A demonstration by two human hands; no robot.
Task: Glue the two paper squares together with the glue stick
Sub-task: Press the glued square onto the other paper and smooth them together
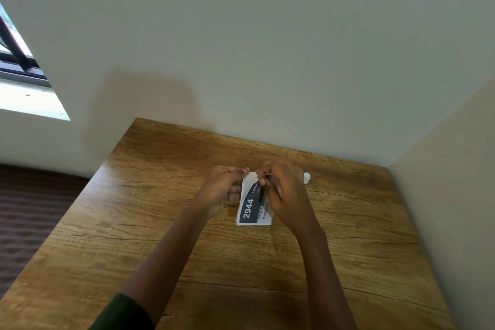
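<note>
Left hand (227, 185) pinches top-left corner of printed paper (250, 209); right hand (284, 190) pinches top edge beside it. Paper stands tilted over table (187, 222), mid-desk. I cannot tell one sheet or two. My judgement: aligning step, so match corners first, then press centre outward. Small white object (307, 177) behind right hand, possibly glue stick.
</note>
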